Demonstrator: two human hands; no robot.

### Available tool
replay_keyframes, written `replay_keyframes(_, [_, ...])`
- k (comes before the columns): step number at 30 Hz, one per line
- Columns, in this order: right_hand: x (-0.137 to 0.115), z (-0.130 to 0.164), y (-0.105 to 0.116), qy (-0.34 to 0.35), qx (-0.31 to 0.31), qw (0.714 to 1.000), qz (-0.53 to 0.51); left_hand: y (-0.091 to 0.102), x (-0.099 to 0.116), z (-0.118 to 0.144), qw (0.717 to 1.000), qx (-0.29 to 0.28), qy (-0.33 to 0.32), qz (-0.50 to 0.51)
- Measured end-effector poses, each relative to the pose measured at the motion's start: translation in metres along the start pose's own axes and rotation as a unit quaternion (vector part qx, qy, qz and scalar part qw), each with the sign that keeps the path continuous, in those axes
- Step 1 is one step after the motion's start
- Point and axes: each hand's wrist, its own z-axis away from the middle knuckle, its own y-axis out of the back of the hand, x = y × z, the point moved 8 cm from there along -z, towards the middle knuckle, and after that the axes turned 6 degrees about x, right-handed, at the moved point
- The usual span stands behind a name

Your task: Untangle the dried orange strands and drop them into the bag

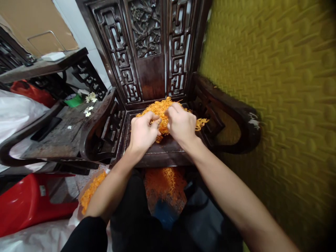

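**Picking at orange strands on a carved chair seat**

Lying at the far left is a glossy red plastic stool [28, 203], beside crumpled white plastic sheeting [15, 112]. Next comes a dark wooden side table [63, 136] with small white flowers [89, 105] scattered on it. The left hand [143, 133] is curled, thumb and fingertips pinching a tuft of the tangled heap of thin orange strands [161, 108], which sits on the seat of the dark carved wooden armchair [147, 49]. The right hand [182, 124], just beside it, is curled too, fingers closed on the same heap. More orange strands [165, 185] lie below the seat edge. A yellow textured wall [275, 87] fills the right.
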Motion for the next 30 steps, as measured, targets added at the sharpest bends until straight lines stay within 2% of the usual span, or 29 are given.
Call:
replay_keyframes(2, [0.049, -0.006, 0.006, -0.118, 0.056, 0.991, -0.009, 0.01, -0.003, 0.002, 0.997, 0.015, 0.038, 0.07])
replay_keyframes(4, [0.081, -0.008, 0.009, -0.165, 0.092, 0.98, -0.068, 0.011, -0.012, 0.002, 0.983, -0.006, 0.084, 0.166])
replay_keyframes(5, [0.088, -0.007, 0.004, -0.177, 0.078, 0.973, -0.123, 0.006, -0.016, 0.001, 0.971, -0.035, 0.104, 0.211])
replay_keyframes(7, [0.081, -0.004, -0.008, -0.174, 0.016, 0.958, -0.226, -0.008, -0.022, -0.002, 0.945, -0.107, 0.135, 0.279])
replay_keyframes(10, [0.042, 0.001, -0.013, -0.143, -0.035, 0.928, -0.341, -0.024, -0.027, -0.005, 0.919, -0.163, 0.154, 0.324])
replay_keyframes(13, [0.013, 0.002, -0.011, -0.149, -0.052, 0.889, -0.431, -0.022, -0.031, -0.011, 0.909, -0.14, 0.166, 0.356])
replay_keyframes(16, [0.0, 0.006, -0.016, -0.183, -0.098, 0.843, -0.496, -0.014, -0.035, -0.015, 0.901, -0.103, 0.196, 0.373])
replay_keyframes(18, [-0.004, 0.01, -0.021, -0.194, -0.13, 0.824, -0.517, -0.011, -0.034, -0.016, 0.914, -0.101, 0.192, 0.343])
replay_keyframes(19, [-0.007, 0.012, -0.023, -0.194, -0.144, 0.816, -0.525, -0.01, -0.032, -0.017, 0.931, -0.099, 0.171, 0.308])
replay_keyframes(22, [-0.015, 0.018, -0.027, -0.186, -0.173, 0.802, -0.541, -0.009, -0.019, -0.018, 0.987, -0.08, 0.046, 0.128])
replay_keyframes(24, [-0.016, 0.017, -0.027, -0.182, -0.147, 0.821, -0.521, -0.015, -0.008, -0.015, 0.996, -0.074, -0.041, -0.01])
replay_keyframes(26, [-0.009, 0.012, -0.026, -0.182, -0.089, 0.858, -0.473, -0.022, 0.0, -0.01, 0.988, -0.071, -0.091, -0.104])
replay_keyframes(28, [0.005, 0.004, -0.027, -0.185, -0.03, 0.889, -0.418, -0.022, 0.01, -0.005, 0.983, -0.059, -0.113, -0.136])
replay_keyframes(30, [0.031, -0.003, -0.031, -0.233, 0.027, 0.891, -0.39, -0.015, 0.019, 0.001, 0.985, -0.042, -0.117, -0.119])
